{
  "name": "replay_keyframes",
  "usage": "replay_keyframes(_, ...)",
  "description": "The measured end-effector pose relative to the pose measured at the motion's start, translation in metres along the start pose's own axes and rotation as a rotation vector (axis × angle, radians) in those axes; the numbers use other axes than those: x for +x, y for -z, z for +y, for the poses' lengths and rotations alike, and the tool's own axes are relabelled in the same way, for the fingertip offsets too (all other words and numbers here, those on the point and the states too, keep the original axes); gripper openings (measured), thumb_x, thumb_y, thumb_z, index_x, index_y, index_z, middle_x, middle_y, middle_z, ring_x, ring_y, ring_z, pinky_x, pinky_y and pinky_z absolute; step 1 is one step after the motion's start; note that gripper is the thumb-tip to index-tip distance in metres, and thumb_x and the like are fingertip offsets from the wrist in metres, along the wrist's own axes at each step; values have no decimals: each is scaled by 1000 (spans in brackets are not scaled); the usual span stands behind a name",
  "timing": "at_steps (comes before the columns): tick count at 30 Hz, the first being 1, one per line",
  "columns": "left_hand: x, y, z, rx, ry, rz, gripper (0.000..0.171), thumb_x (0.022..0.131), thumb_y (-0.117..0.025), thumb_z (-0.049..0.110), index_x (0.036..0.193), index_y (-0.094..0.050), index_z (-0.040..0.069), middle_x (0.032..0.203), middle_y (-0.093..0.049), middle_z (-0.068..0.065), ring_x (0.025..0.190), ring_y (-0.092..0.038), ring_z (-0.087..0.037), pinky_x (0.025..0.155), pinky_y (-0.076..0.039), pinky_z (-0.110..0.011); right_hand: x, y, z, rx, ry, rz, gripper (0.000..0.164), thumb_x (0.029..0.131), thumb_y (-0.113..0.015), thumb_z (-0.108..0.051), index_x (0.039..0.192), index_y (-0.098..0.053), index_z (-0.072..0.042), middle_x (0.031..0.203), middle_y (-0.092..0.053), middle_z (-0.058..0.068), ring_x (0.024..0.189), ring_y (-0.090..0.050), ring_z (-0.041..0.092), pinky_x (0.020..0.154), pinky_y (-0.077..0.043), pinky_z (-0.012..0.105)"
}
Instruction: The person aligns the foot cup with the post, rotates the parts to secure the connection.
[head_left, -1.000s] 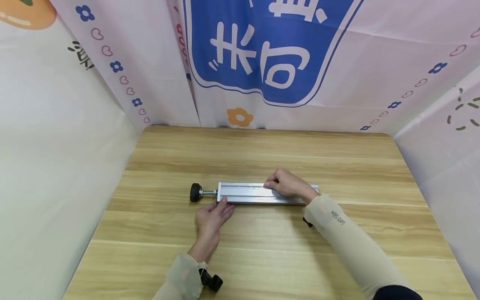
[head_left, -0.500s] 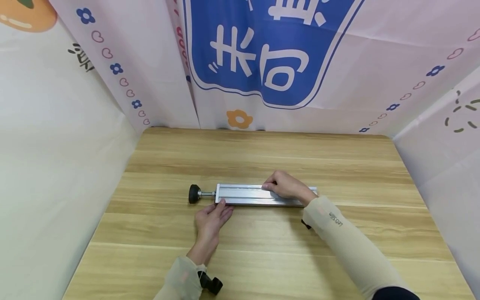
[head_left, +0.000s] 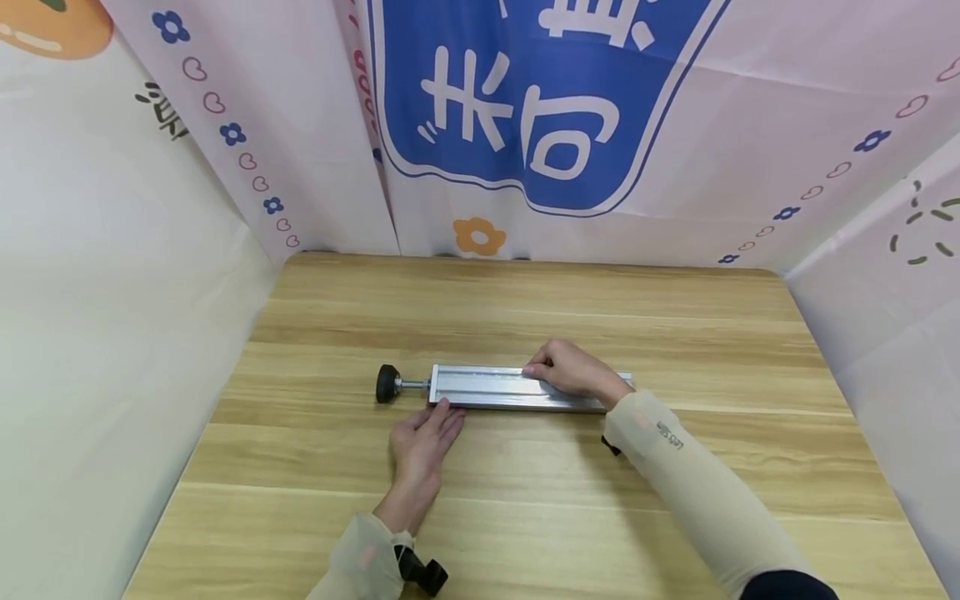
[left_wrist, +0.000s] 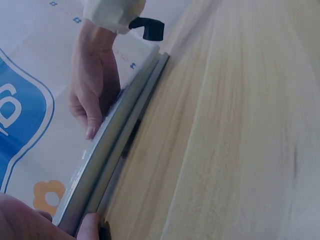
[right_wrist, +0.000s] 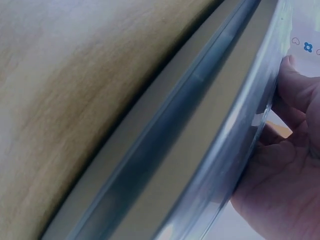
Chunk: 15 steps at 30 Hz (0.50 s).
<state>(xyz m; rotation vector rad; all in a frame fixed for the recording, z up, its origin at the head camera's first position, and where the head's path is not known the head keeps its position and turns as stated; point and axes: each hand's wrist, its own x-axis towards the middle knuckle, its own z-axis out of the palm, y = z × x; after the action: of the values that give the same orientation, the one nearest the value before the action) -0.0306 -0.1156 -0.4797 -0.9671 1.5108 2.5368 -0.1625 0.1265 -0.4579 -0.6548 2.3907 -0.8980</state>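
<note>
A silver aluminium profile point(head_left: 480, 383) with long slots lies left to right across the table. From its left end cap sticks a threaded rod with a round black levelling foot point(head_left: 387, 384). My left hand point(head_left: 422, 450) grips the near left corner, thumb on top and fingers along the near side; the left wrist view shows its fingers point(left_wrist: 89, 226) right at that end. My right hand point(head_left: 573, 368) holds the profile toward its right part, bent over the top with thumb and fingertips at the far edge. The right hand and sleeve partly hide the right end.
The wood-grain table point(head_left: 525, 517) reaches back to a printed cloth point(head_left: 675, 225) behind it. White cloth sides point(head_left: 135, 333) stand left and right. A black wrist strap mount point(head_left: 422, 570) sits at the left sleeve.
The profile and its foot have shifted very slightly left, both hands with them. The holds look the same.
</note>
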Motion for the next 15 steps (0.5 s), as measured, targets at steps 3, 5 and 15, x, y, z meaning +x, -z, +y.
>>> replay_keyframes(3,-1,-2,1,-10,3,1,51,106,-58,4,143,-40,-26,138,-55,-46,123,-69,-40,108,-54,-45,0,2,0,6,-11,4,27,107,-62,-24,113,-82,-7,121,-79,13,111,-72,22,94,-58,41)
replay_keyframes(5,-2,-3,2,-16,2,-4,52,106,-57,4,144,-38,-26,139,-54,-47,128,-65,-43,110,-52,-46,0,2,0,13,-17,10,26,106,-63,-25,111,-82,-8,120,-79,12,104,-71,19,89,-56,36)
replay_keyframes(15,-12,-9,5,34,15,-31,56,107,-51,2,151,-27,-24,146,-50,-43,139,-55,-44,115,-48,-44,0,-1,4,23,7,39,25,105,-65,-26,104,-84,-10,112,-81,8,84,-62,11,78,-51,28)
